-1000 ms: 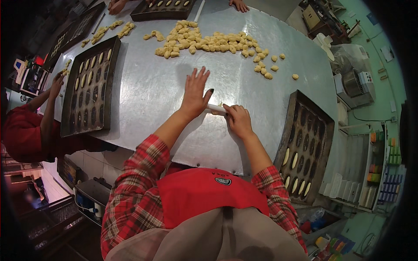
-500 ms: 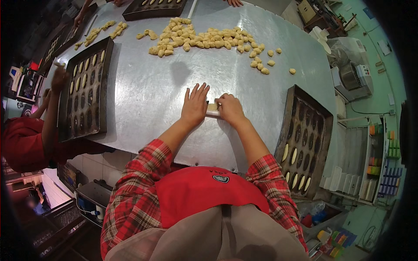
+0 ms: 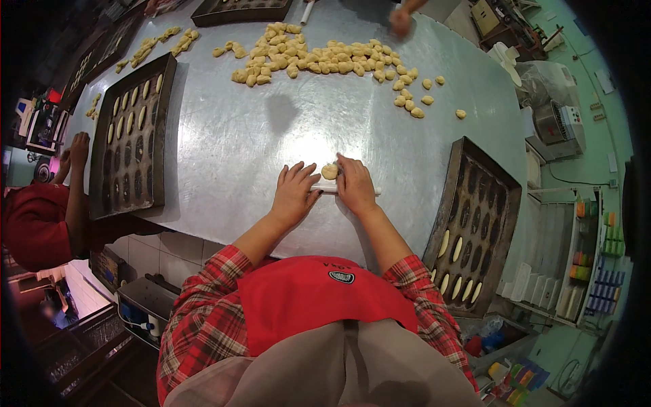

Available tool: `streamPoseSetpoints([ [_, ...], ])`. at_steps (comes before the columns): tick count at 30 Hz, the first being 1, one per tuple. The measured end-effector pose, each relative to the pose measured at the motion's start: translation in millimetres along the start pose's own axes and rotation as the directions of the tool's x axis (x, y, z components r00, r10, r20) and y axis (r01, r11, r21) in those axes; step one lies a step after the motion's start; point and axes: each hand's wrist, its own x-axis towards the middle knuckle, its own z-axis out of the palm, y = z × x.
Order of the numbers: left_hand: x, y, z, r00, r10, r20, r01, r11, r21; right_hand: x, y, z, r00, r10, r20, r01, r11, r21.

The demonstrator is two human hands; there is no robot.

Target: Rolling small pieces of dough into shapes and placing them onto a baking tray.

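Note:
A small flattened round of dough (image 3: 329, 171) lies on the metal table between my two hands. Just on the near side of it is a slim white rolling pin (image 3: 328, 188), partly hidden under my hands. My left hand (image 3: 294, 195) rests at the pin's left part, fingers stretched and apart, its thumb by the pin. Across the pin's right part lies my right hand (image 3: 355, 187), fingers extended forward, their tips beside the dough's right edge. The pin's right end shows past that hand.
A heap of dough pieces (image 3: 325, 57) spreads over the far part of the table (image 3: 224, 156). Dark moulded trays with pale dough strips stand at left (image 3: 163, 136) and right (image 3: 461, 224). A co-worker in red (image 3: 37, 224) is at far left; another person's hand (image 3: 400, 24) reaches in at the far edge.
My right hand has shifted, and the dough round now shows uncovered between my hands. My left hand has drawn back toward me. Another person's blurred hand has come over the far side.

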Motion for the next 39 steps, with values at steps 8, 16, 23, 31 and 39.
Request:
streamPoseSetpoints([
  [8, -10.9, 2.7, -18.0, 0.995, -0.007, 0.102, 0.017, 0.995, -0.101, -20.7, -17.9, -31.1, 0.998, -0.056, -0.009, 0.055, 0.996, -0.07],
  [16, 66.1, -1.6, -13.6, 0.923, 0.082, -0.376, -0.145, 0.979, -0.144, -18.5, 23.7, -53.4, 0.991, 0.123, -0.059, -0.131, 0.98, -0.151],
  [23, 58.0, 1.4, 1.1, 0.936, 0.177, 0.305, -0.173, 0.984, -0.042, -38.7, 35.6, -64.2, 0.827, 0.559, -0.067, -0.55, 0.827, 0.114],
  [31, -27.4, 9.7, -1.0, 0.912, 0.19, 0.364, -0.225, 0.973, 0.056, -42.3, 20.8, -51.1, 0.952, 0.299, -0.071, -0.279, 0.939, 0.201],
  [39, 17.0, 5.7, -33.4, 0.953, 0.111, -0.282, -0.116, 0.993, -0.004, -33.4, -5.6, -39.9, 0.994, -0.019, 0.111, 0.029, 0.995, -0.091],
])
